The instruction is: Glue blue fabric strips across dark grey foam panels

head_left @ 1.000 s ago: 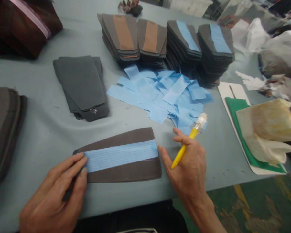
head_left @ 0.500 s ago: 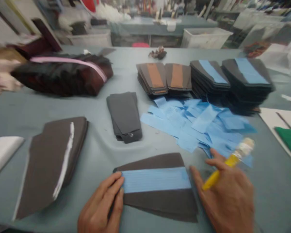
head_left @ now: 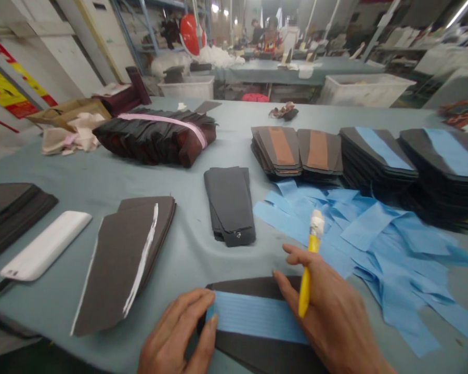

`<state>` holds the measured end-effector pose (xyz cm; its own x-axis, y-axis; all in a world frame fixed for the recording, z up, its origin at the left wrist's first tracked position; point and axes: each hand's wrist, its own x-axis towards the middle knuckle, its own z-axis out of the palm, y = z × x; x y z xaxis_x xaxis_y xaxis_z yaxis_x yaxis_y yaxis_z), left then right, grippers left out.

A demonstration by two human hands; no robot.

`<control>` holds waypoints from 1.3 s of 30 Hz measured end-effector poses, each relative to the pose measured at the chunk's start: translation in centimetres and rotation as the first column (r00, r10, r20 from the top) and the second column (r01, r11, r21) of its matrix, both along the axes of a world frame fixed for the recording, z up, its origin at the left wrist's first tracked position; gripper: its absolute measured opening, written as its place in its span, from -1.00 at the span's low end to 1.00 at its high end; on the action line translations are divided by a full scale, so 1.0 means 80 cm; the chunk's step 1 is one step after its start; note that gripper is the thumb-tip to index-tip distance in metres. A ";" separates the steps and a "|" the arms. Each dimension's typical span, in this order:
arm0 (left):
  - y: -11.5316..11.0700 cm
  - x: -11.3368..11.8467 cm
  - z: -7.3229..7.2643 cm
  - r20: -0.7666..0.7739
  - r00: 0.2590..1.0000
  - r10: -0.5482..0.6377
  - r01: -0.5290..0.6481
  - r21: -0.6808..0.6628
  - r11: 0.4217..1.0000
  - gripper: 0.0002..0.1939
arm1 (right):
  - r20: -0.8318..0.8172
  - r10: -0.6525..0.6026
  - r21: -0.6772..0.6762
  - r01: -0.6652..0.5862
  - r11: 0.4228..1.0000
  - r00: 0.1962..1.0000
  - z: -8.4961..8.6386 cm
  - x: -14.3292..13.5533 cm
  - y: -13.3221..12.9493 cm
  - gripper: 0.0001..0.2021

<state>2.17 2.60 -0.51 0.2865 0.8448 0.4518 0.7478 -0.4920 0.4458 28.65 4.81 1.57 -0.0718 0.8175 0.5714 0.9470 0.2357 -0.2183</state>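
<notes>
In front of me lies a dark grey fabric piece (head_left: 253,285) with a light blue strip (head_left: 257,317) across it. My left hand (head_left: 179,332) pinches the left end of the strip and panel between thumb and fingers. Over the panel's right part rests my right hand (head_left: 331,311), holding a yellow-handled brush (head_left: 306,288) with whitish bristles pointing up; its thumb and forefinger stretch forward. The right end of the panel is hidden under that hand. Just beyond it, loose light blue strips (head_left: 368,226) are heaped.
Dark panels with white edges (head_left: 117,265) lie left, beside a white power bank (head_left: 47,246) with a cable. Small grey pieces (head_left: 230,205) lie mid-table. Stacks with brown strips (head_left: 283,148) and blue strips (head_left: 382,150) stand behind. A banded dark bundle (head_left: 156,135) sits back left.
The view has tilted up and turned left. My right hand has moved left over the panel, and the brush now stands more upright. My left hand keeps its hold.
</notes>
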 end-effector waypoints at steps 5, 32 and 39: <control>0.032 0.017 0.021 -0.017 0.998 0.056 -0.057 -0.077 0.995 -0.75 | -0.024 0.072 -0.096 -0.074 0.993 0.997 -0.014 -0.014 0.043 -0.85; 0.128 0.080 0.027 0.512 0.760 0.401 0.085 -0.690 0.719 -0.54 | -0.590 -0.101 -0.400 -0.181 0.898 0.801 -0.013 -0.040 0.083 -0.84; 0.133 0.081 0.028 0.543 0.740 0.396 0.034 -0.619 0.785 -0.71 | -0.466 -0.034 -0.325 -0.135 0.936 0.884 -0.019 -0.033 0.079 -0.86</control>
<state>8.66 13.20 1.76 -0.0622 0.9919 -0.1110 0.2375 0.1228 0.9636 25.97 11.13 0.02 0.0817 0.9678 0.2379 0.7078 0.1117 -0.6975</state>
